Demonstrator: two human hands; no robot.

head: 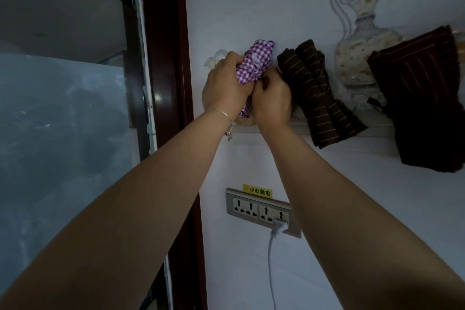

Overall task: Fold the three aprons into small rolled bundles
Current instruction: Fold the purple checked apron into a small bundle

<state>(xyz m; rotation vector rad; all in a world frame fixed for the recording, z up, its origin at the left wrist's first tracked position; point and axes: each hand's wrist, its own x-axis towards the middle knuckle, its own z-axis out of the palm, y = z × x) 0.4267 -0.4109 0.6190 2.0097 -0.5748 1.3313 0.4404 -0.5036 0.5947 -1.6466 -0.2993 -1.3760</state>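
A pale wall (289, 2) is filling most of the view, with a dark-framed glass door (68, 98) standing at its left. A narrow shelf (375, 131) is running along the wall at hand height. On the far right, a dark maroon striped apron (422, 98) is hanging folded over the shelf edge. Beside it a clear glass pitcher (362, 40) is standing upright. A brown striped apron (319, 88), already bundled, is leaning against the wall and overhanging the shelf. Both arms are reaching up. The left hand (226, 85) is gripping the purple checked apron (254, 63), fingers curled round the bunched cloth above the shelf's left end. The right hand (273, 98) is pinching its lower part, just beside the brown bundle. Below, a socket strip (261, 209) is carrying one white plug (278, 228).
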